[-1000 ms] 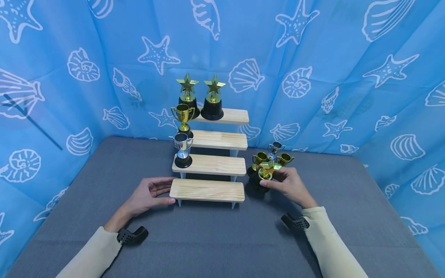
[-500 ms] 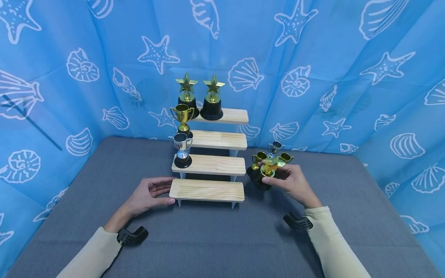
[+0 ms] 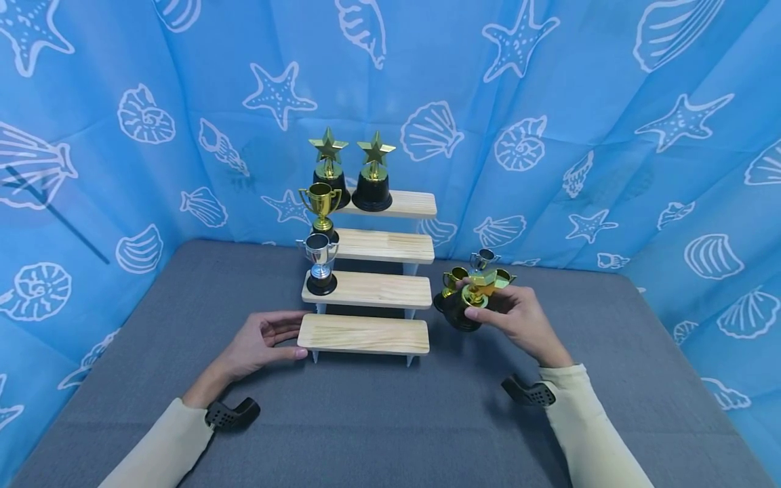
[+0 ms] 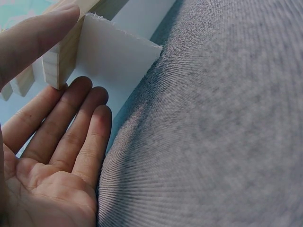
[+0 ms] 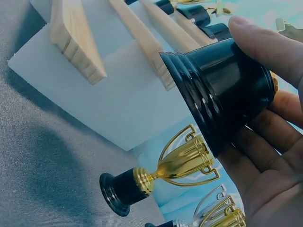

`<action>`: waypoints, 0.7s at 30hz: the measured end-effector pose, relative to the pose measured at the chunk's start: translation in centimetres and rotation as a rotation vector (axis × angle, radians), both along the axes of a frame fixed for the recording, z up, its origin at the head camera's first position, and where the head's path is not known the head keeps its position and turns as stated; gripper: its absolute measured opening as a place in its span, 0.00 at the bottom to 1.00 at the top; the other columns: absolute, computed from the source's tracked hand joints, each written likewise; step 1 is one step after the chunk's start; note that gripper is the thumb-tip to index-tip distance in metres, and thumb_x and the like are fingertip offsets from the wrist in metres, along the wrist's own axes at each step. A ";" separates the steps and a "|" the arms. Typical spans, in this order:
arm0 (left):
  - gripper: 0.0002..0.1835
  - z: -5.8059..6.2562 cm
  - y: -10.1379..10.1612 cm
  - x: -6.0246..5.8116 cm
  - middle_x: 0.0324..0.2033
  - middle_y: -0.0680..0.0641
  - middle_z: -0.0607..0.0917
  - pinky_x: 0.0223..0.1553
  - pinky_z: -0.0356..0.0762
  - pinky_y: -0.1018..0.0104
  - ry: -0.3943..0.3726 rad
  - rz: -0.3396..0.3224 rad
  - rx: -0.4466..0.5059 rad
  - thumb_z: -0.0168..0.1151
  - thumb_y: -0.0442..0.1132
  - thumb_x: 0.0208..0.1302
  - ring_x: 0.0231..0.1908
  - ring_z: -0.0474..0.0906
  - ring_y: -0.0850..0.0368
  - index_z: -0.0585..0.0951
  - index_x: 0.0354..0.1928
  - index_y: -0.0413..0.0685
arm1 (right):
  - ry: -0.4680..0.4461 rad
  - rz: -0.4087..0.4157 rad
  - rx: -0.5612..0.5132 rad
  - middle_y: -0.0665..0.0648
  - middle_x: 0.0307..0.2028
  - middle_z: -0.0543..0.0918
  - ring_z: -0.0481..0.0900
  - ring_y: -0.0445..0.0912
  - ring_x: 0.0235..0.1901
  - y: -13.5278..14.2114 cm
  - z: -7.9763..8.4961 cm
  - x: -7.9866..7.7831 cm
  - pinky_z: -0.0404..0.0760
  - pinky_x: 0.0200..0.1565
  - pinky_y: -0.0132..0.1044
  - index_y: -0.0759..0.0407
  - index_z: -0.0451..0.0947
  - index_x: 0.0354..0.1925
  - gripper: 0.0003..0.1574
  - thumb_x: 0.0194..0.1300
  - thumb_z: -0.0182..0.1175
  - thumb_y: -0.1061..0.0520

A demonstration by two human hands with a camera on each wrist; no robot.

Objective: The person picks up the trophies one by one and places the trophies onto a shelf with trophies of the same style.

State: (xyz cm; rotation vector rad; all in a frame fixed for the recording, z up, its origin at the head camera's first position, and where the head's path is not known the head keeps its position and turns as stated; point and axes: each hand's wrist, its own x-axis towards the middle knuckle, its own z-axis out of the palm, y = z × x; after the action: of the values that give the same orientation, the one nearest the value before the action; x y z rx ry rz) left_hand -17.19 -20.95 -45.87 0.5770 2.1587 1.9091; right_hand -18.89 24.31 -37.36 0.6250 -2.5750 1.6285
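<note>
My right hand (image 3: 515,317) grips a gold star trophy (image 3: 478,291), thumb and fingers around its black base (image 5: 227,80). In the right wrist view that base is raised off the table and tilted, beside the stand. My left hand (image 3: 262,344) stays at the left end of the lowest step (image 3: 364,333) of a wooden stepped stand, its fingers loosely extended. In the left wrist view the thumb (image 4: 38,40) lies over the board's end and the fingertips reach its underside. Behind the held trophy are a gold cup (image 3: 455,276) and a silver cup (image 3: 483,257); another gold cup is mostly hidden.
Two star trophies (image 3: 374,177) stand on the top step. Below them, at the left ends, stand a gold cup trophy (image 3: 321,203) and a silver cup trophy (image 3: 320,261). A blue curtain (image 3: 390,81) hangs behind the grey cloth-covered table (image 3: 366,427).
My right hand has lifted the star trophy slightly and shifted a little to the right, now overlapping the rear gold cup. The left hand and the stand have not moved.
</note>
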 end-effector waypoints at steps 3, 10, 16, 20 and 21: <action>0.37 0.1 0.0 0.0 0.64 0.27 0.74 0.64 0.76 0.60 0.000 -0.001 -0.002 0.75 0.28 0.57 0.58 0.79 0.57 0.69 0.67 0.25 | -0.005 -0.025 0.016 0.62 0.58 0.83 0.83 0.43 0.49 -0.1 0.3 0.1 0.84 0.47 0.29 0.67 0.80 0.60 0.27 0.64 0.71 0.61; 0.37 0.2 0.1 0.0 0.64 0.27 0.74 0.63 0.77 0.62 -0.001 -0.003 0.009 0.74 0.28 0.57 0.57 0.79 0.60 0.70 0.67 0.26 | 0.015 -0.026 0.005 0.64 0.58 0.82 0.83 0.42 0.50 -0.2 0.8 0.4 0.84 0.50 0.28 0.67 0.79 0.60 0.26 0.66 0.70 0.62; 0.37 0.1 0.1 0.1 0.64 0.27 0.73 0.62 0.77 0.64 -0.003 -0.004 0.010 0.74 0.27 0.56 0.57 0.79 0.61 0.70 0.67 0.26 | 0.023 -0.034 0.002 0.64 0.56 0.83 0.84 0.43 0.47 -0.2 1.3 0.6 0.85 0.49 0.29 0.67 0.80 0.60 0.25 0.65 0.70 0.61; 0.37 0.1 0.0 0.1 0.64 0.27 0.73 0.62 0.77 0.64 -0.006 -0.004 0.010 0.74 0.27 0.57 0.58 0.79 0.60 0.70 0.67 0.26 | 0.025 -0.028 -0.008 0.65 0.55 0.83 0.84 0.44 0.48 -0.4 1.4 0.7 0.85 0.49 0.29 0.68 0.79 0.59 0.25 0.65 0.70 0.62; 0.37 0.1 0.0 0.1 0.64 0.27 0.74 0.62 0.77 0.64 -0.005 -0.003 0.008 0.74 0.27 0.57 0.58 0.79 0.60 0.70 0.67 0.26 | 0.024 -0.019 -0.016 0.64 0.56 0.83 0.84 0.44 0.49 -0.5 1.4 0.7 0.85 0.50 0.30 0.67 0.79 0.60 0.25 0.66 0.69 0.63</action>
State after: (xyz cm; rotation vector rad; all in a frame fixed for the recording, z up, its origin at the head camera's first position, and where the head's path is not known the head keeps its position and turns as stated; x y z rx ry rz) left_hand -17.08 -20.98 -45.82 0.5759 2.1466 1.9168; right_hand -18.16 23.84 -35.91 0.6139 -2.5399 1.6244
